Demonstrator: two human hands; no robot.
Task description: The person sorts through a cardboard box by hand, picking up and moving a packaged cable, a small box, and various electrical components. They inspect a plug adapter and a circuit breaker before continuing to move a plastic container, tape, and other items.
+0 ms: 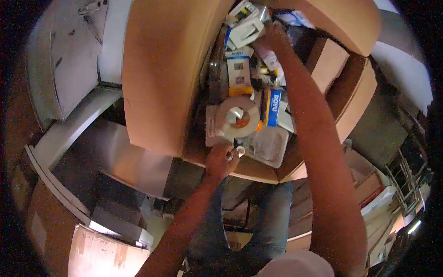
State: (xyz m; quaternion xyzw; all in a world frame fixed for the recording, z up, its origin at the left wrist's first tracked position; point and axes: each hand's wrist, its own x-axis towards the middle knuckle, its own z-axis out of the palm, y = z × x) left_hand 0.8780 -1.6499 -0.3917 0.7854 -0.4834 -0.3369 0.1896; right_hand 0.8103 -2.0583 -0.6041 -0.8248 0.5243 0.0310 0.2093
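Observation:
A large open cardboard box [154, 78] holds a jumble of packaged goods, and both arms reach into it. My left hand [219, 160] is at the near edge, its fingers closed round a small white cylinder [240, 151] with a round end. Just beyond those fingers lies a wide off-white ring-shaped roll [224, 113]. My right hand [271, 39] is deep at the far side, fingers curled down among the packages beside a white switch plate [244, 33]; what it grips, if anything, I cannot tell. Between the hands lie a white labelled carton [238, 71] and a blue-and-yellow ROYU box [273, 107].
A clear plastic tray [267, 147] lies in the box's near corner. Brown cardboard [326, 60] stands along its right inside. A grey metal cabinet [69, 55] is at the left, with another carton [104, 251] on the lower left. Wire racks [408, 184] show at the right.

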